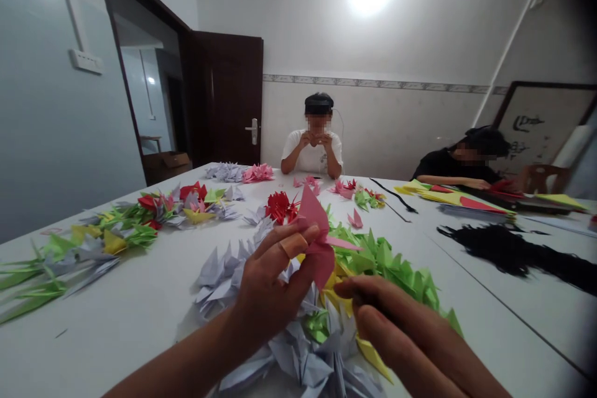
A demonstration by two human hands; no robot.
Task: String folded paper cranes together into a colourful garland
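In front of me my left hand (277, 273), with a tan band around one finger, pinches a pink folded-paper crane (317, 236) whose wings are spread. My right hand (396, 317) is just below and right of the crane, apart from it, fingers stretched forward and the thumb a little away from them. I see nothing held in it. Beneath both hands lies a heap of white paper cranes (298, 354), with green paper cranes (396, 267) along its right side and yellow ones (373, 354) between.
Mixed cranes (112, 239) line the table's (116, 317) left side. Red cranes (278, 206) lie ahead. Black strands (504, 249) and coloured paper sheets (476, 201) are on the right. One person (312, 146) sits opposite, hands raised; another (448, 165) bends over the right side.
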